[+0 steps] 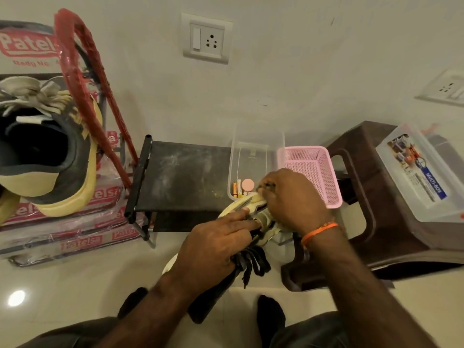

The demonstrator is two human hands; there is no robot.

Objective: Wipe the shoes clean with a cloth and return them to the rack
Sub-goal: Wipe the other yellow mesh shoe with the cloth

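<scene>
- Far left: a dark shoe with yellow sole (50,156), white laces up, resting on a stack of plastic-wrapped packs printed in red (75,237).
- Beside it: a red-wrapped tubular frame (85,79) leaning against the wall.
- Centre left: the black shoe rack (180,177), its dusty top shelf bare on the left side; it stands on the pale tiled floor (62,285).
- Upper centre: a wall switch and socket plate (206,38).
- Centre: a clear plastic tub (256,156) on the rack's right part, with batteries and a pink disc in its near end.
- Lower centre: the left hand (213,244), fingers wrapped over the upper of a second shoe (251,262), gripping it; black laces hang below the hand. This shoe is held in the air in front of the rack, its pale toe pointing towards the tub.
- Right of centre: the right hand (291,197), an orange band at its wrist, fingers curled and pressing a pale cloth (258,198) against the shoe's toe.
- Behind that hand: a pink mesh basket (313,167).
- Right: a brown plastic stool (371,197) carrying a clear lidded box with a label (416,172).
</scene>
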